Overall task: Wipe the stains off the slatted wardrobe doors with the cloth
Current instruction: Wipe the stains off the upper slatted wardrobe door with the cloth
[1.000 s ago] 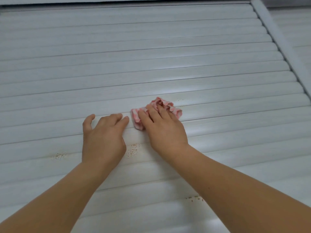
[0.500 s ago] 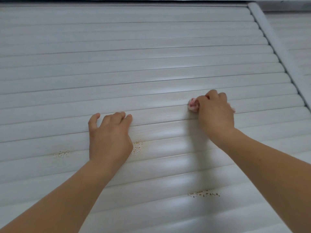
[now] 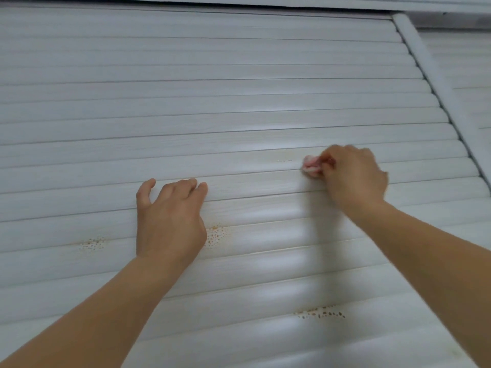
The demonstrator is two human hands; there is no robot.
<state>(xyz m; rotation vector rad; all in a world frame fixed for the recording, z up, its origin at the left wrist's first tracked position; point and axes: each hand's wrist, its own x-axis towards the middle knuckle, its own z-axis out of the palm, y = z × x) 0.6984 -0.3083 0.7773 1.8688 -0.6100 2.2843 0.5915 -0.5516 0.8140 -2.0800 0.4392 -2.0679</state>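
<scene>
The white slatted wardrobe door (image 3: 239,102) fills the view. My right hand (image 3: 353,176) grips a bunched pink cloth (image 3: 311,165) and holds it against a slat at the right of centre; only a small wad of cloth shows past the fingers. A faint stain (image 3: 283,160) lies just left of the cloth. My left hand (image 3: 170,219) rests flat on the slats lower left, fingers straight. Speckled brown stains sit beside the left hand (image 3: 216,233), further left (image 3: 93,243) and lower right (image 3: 321,312).
A rounded vertical frame post (image 3: 435,83) bounds the door on the right, with a second slatted door (image 3: 467,75) beyond it. A top rail (image 3: 239,4) runs along the upper edge.
My right hand slid the cloth to the right along the slat from beside the left hand and bunched it under the fingers. The left hand stayed in place on the slats.
</scene>
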